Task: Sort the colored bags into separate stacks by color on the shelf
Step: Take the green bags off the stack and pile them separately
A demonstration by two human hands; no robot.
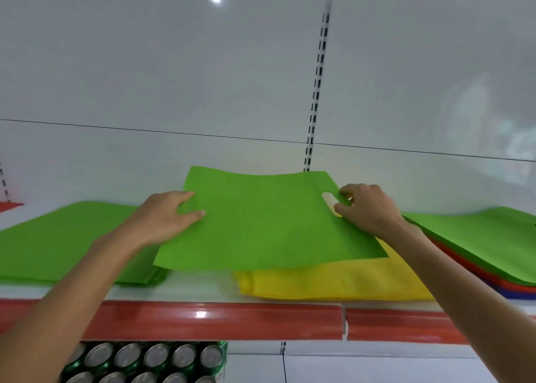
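green bag (261,220): held flat in the air by both hands, over the yellow stack and overlapping the green stack's right edge.
left hand (165,217): pinched the bag's left edge, thumb lying on top.
right hand (365,208): gripped the right edge beside the handle hole, fingers curled.
green stack (58,246): flat on the shelf (203,288), at the left.
yellow stack (333,281): on the shelf, beneath the held bag.
mixed pile (478,243): lay at the right, green on top, red and blue edges below.
cans (150,359): stood under the shelf.
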